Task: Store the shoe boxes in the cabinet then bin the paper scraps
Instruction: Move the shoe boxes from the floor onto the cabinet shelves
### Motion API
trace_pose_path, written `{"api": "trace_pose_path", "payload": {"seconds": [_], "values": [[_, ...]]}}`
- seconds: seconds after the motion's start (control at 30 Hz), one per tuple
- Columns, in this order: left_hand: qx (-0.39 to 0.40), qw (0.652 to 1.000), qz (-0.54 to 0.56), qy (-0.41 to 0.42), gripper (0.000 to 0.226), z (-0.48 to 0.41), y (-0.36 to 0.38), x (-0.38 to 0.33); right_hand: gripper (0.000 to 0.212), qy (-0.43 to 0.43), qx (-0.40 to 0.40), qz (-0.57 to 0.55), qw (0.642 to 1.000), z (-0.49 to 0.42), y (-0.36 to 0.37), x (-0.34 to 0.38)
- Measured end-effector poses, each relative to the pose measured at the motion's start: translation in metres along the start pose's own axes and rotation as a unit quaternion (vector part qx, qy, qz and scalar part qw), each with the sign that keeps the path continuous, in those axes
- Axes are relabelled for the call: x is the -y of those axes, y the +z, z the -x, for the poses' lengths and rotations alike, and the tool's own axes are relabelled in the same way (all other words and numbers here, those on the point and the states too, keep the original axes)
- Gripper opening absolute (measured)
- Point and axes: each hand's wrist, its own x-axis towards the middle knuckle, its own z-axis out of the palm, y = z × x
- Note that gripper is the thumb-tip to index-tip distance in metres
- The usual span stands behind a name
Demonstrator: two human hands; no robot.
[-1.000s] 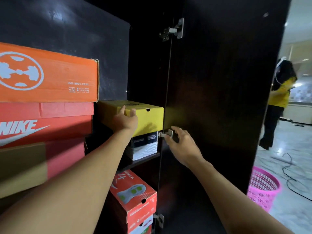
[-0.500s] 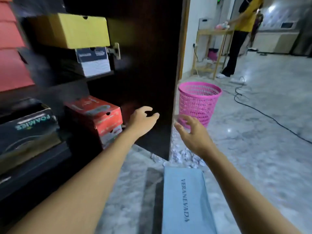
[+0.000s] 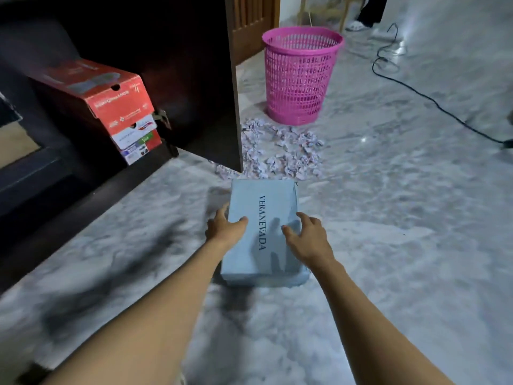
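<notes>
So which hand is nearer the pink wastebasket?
Right. The right hand, over the VERANEVADA shoe box's right side, is in line with the pink wastebasket; the left hand sits further left.

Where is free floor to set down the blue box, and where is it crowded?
Free: the marble floor right of the blue box, between it and the black cable; also the floor left of it, before the cabinet. Crowded: paper scraps fill the space between the box and the pink basket.
</notes>
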Motion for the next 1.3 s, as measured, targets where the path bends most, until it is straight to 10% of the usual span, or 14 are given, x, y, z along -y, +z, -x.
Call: {"api": "trace_pose_path", "payload": {"seconds": [0.83,1.3], "values": [[0.039,0.986,0.141,-0.086,0.038,0.012,0.012,0.090,0.060,0.032,0.052,-0.157,0.986,0.023,0.041,-0.054],[-0.108,0.962,0.252,0.007,0.040,0.020,-0.083,0.043,0.058,-0.124,0.120,-0.250,0.953,-0.013,0.013,0.053]]}}
